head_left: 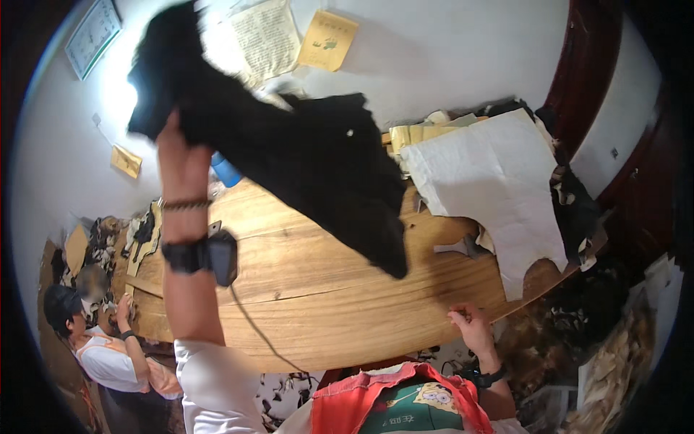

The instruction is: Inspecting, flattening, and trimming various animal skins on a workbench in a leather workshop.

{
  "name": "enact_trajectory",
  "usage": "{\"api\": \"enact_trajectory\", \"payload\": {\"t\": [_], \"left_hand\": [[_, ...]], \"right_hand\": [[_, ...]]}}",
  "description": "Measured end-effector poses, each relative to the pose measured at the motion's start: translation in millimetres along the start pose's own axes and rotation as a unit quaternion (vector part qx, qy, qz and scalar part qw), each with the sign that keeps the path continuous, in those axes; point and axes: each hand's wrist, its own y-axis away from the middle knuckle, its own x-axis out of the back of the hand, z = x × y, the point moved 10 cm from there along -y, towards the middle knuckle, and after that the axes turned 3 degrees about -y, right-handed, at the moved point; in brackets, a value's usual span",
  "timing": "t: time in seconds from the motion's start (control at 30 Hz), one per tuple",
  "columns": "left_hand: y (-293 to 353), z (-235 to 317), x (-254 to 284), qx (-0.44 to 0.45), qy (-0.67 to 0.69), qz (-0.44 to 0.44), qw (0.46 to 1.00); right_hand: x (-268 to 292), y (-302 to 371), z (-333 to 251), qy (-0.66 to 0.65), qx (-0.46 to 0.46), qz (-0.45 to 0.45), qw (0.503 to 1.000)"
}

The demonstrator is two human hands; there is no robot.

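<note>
My left hand [176,136] is raised high above the table, its fingers partly hidden and closed on a black fur piece [303,145]. The piece hangs down to the right, its lower tip over the middle of the wooden table [289,278]. At the table's front edge, my right hand [473,327] has its fingers curled together. Whether anything small is in them cannot be made out. A large white vest-shaped pattern sheet [491,177] lies on the right of the table, beyond that hand. Between them rests a small grey, flat-handled object [463,248].
A blue container [226,171] stands behind my left forearm. Fur scraps [105,246] pile up at the far left, near a seated person [108,354]. More fur [564,333] is heaped at the right. A thin cable [256,325] runs down from my left wrist device.
</note>
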Motion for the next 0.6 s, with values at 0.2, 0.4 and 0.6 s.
{"api": "enact_trajectory", "payload": {"t": [0.2,0.4,0.6], "left_hand": [[195,-106,68,0.274,0.399,0.187,0.855],[510,-184,119,0.459,0.44,0.448,0.628],[538,-172,198,0.497,0.256,0.403,0.724]], "right_hand": [[20,-11,1,0.025,0.002,-0.016,1.0],[30,-32,17,-0.032,0.001,-0.035,0.999],[-14,-58,-6,0.116,0.058,-0.064,0.989]]}}
